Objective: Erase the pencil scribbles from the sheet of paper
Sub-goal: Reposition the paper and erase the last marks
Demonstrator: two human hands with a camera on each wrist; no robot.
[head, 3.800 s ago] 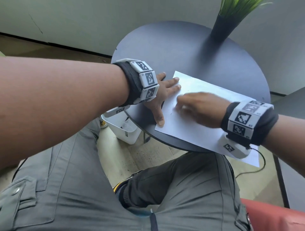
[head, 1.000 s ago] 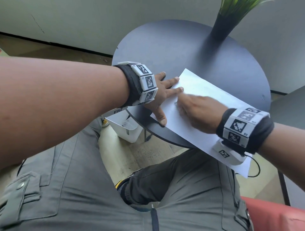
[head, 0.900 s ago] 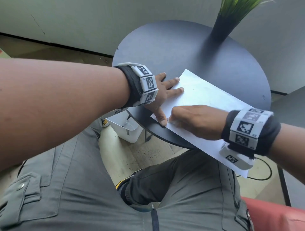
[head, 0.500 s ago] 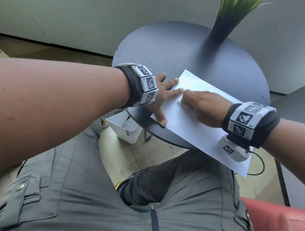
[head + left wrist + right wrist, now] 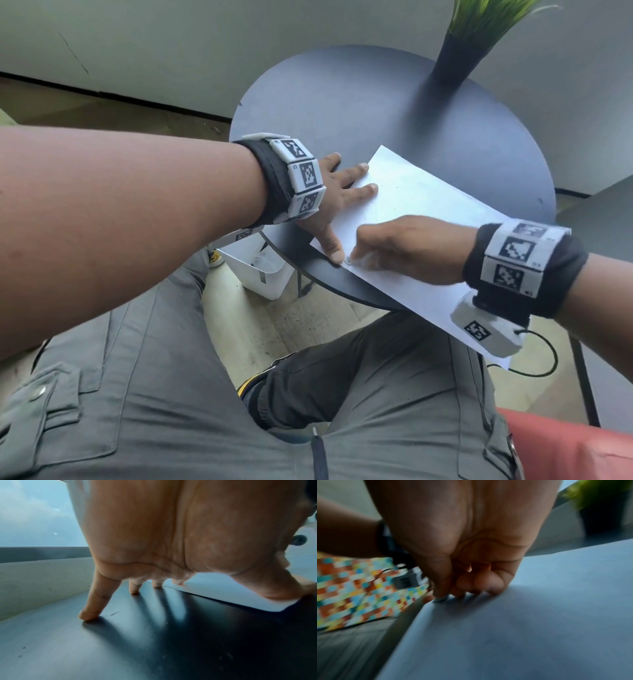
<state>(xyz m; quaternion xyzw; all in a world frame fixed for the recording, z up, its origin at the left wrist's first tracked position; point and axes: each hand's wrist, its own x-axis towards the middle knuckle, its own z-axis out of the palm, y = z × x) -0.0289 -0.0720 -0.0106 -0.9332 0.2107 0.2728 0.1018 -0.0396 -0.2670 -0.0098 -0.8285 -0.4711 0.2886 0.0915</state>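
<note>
A white sheet of paper [image 5: 428, 202] lies slanted on the round dark table [image 5: 359, 109], its near end hanging over the edge. Faint pencil marks [image 5: 375, 214] show near its left side. My left hand [image 5: 337, 192] lies flat with fingers spread, thumb [image 5: 334, 251] and two fingertips pressing the sheet's left edge. The left wrist view shows the other fingers [image 5: 89, 614] on bare table beside the paper [image 5: 223, 592]. My right hand [image 5: 356, 257] is curled and pinches a small pale eraser [image 5: 441, 599] against the paper [image 5: 522, 628] at its near-left corner, next to the left thumb.
A black vase with green grass [image 5: 450, 61] stands at the table's far right. A white bin [image 5: 263, 277] sits on the floor under the table's left edge. My grey-trousered legs fill the foreground, with a red seat [image 5: 565, 448] and a black cable [image 5: 544, 366] at right.
My right hand keeps rubbing back and forth; since half a second ago it has slid from mid-sheet toward me to the near-left corner. The left hand stays put.
</note>
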